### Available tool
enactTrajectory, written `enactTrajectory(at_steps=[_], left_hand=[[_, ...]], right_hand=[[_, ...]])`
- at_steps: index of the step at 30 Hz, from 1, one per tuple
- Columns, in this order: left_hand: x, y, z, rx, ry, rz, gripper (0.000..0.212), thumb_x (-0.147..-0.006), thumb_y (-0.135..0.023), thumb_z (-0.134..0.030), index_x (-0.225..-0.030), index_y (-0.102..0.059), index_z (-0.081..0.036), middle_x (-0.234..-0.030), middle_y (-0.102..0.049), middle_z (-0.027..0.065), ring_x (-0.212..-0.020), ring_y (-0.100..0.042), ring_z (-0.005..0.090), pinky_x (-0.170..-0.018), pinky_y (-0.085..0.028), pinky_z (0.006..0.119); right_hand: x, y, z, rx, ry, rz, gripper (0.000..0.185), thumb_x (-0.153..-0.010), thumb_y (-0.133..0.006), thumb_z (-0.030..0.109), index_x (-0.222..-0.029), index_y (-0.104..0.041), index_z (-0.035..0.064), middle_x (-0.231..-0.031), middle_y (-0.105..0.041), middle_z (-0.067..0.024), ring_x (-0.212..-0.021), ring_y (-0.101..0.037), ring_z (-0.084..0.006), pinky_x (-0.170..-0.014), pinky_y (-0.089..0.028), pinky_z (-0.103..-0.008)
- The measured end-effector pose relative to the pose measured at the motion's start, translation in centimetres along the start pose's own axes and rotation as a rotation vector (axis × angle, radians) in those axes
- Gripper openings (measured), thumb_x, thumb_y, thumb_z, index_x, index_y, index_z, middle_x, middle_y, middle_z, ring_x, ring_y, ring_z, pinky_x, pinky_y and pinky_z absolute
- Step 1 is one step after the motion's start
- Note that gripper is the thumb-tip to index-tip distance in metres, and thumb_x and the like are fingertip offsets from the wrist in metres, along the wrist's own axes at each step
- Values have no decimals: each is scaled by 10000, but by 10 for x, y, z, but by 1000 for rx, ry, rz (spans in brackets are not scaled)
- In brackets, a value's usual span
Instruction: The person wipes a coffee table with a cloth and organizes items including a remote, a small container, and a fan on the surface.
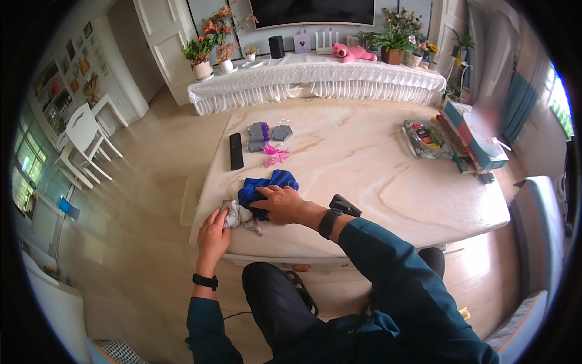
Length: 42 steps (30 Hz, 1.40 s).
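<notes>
A crumpled blue cloth [268,187] lies near the left front corner of the marbled table [336,182]. My right hand [283,204] is on it, thumb and fingers gripping its front part. Directly to the left, a bunched whitish cloth [237,215] with reddish marks touches the blue one. My left hand [214,234] holds its left side at the table's edge, with the fingertips partly hidden by the folds. Both wrists wear dark bands.
Behind the cloths lie a black remote control [236,151], grey hexagonal pieces [281,133] and pink plastic pieces [276,154]. A black object [345,205] sits beside my right wrist. At the right stand a clear tray [425,139] with small items and stacked boxes [475,136].
</notes>
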<state>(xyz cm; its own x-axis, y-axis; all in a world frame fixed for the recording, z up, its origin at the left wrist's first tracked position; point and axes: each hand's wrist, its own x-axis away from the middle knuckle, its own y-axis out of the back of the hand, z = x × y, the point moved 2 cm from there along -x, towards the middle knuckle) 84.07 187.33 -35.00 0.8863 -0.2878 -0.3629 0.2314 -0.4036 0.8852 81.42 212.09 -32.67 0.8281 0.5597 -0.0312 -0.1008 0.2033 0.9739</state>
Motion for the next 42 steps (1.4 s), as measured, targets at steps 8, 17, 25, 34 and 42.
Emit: enactTrajectory(at_steps=[8,17,25,34,42], left_hand=[[-19,-21,-9,-33,15,1,481,-835,-613,-108,-1315,-616,-86,-1386,-573,182,-1253,-551,360,-1043,-458,433],[-35,-48,-69,4,-128,31,483,-836,-615,-136,-1311,-606,-53,-1381,-572,195,-1254,-548,372,-1052,-454,442],[-41,-70,-129,7,-237,66,466,-826,-630,-150,-1283,-629,-57,-1378,-573,192,-1247,-551,376,-1042,-462,457],[-24,-88,-188,71,-365,2,434,-803,-650,-153,-1229,-650,-71,-1354,-592,174,-1210,-569,382,-1020,-473,468],[0,-91,-239,156,-439,35,473,-795,-661,-146,-1261,-628,-76,-1397,-553,171,-1242,-530,416,-1053,-427,500]], right_hand=[[19,9,-45,19,-38,-68,559,-858,-637,259,-1400,-559,371,-1569,-386,-102,-1376,-450,-333,-1060,-431,-509],[98,31,-135,64,-277,-126,568,-845,-654,308,-1400,-556,377,-1558,-402,-90,-1346,-479,-345,-1038,-444,-525],[207,54,-200,59,-561,-233,549,-853,-612,251,-1388,-575,367,-1524,-451,-102,-1337,-489,-350,-1056,-424,-526],[334,67,-208,90,-789,-277,569,-832,-642,223,-1383,-581,349,-1536,-435,-98,-1359,-459,-354,-1075,-401,-524],[384,48,-180,159,-841,-419,593,-773,-652,184,-1349,-613,322,-1490,-482,-118,-1309,-488,-352,-1047,-406,-525]])
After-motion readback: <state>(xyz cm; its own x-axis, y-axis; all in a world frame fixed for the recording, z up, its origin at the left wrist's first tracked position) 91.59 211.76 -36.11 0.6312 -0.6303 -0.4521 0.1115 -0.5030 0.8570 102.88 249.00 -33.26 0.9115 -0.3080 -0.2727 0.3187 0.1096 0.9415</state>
